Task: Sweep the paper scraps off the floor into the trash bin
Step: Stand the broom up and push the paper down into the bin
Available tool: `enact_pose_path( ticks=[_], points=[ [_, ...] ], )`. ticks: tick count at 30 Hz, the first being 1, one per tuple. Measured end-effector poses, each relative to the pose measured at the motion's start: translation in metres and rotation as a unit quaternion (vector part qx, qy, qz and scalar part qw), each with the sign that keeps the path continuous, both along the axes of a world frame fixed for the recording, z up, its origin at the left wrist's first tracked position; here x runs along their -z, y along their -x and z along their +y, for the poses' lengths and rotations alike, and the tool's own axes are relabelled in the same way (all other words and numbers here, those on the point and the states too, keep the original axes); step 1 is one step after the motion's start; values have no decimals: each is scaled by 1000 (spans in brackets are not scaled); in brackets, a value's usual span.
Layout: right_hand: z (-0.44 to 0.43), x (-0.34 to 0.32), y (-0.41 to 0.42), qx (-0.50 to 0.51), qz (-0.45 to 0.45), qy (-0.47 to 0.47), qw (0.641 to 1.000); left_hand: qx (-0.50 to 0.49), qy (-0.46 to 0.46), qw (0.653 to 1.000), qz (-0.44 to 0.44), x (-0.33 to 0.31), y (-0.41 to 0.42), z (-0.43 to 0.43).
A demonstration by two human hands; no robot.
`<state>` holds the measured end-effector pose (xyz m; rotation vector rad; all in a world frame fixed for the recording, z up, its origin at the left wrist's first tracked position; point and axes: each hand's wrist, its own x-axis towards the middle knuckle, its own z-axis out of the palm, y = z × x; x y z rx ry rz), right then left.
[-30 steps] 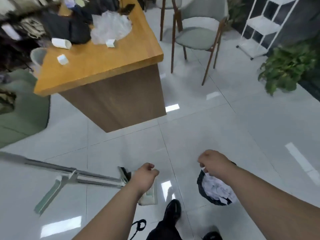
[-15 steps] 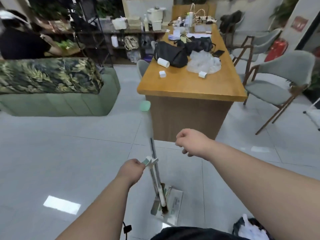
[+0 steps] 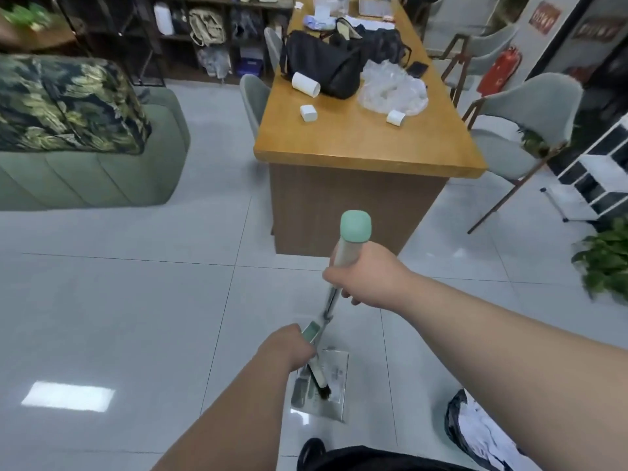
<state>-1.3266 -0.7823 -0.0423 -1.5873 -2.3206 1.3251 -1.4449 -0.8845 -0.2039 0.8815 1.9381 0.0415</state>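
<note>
A broom with a mint-green cap stands upright over a pale dustpan on the grey tile floor. My right hand is shut around the broom's handle just under the cap. Lower down, my left hand grips the dustpan's green handle where the two poles meet. The trash bin, lined with a black bag and holding white paper scraps, sits at the bottom right, partly hidden by my right forearm. No loose scraps show on the floor.
A wooden table with black bags, a plastic bag and paper cups stands straight ahead. A green sofa is on the left, grey chairs and a plant on the right. My black shoe is under the dustpan.
My right hand left the trash bin, rose and closed on the top of the broom handle. The broom and dustpan went from lying flat to standing upright. The view swung up and left.
</note>
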Motion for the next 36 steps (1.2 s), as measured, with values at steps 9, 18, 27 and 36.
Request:
enact_pose_path(
  ticks=[9, 18, 27, 36],
  points=[
    [71, -17, -76, 202, 120, -7, 972, 77, -59, 992, 76, 5, -27, 49],
    [136, -58, -239, 356, 176, -102, 912, 126, -65, 983, 114, -7, -64, 102],
    [128, 26, -366, 414, 100, -116, 897, 174, -57, 977, 113, -9, -166, 168],
    [126, 103, -485, 443, 26, -116, 889, 99, -73, 988, 93, 6, -260, 229]
  ],
)
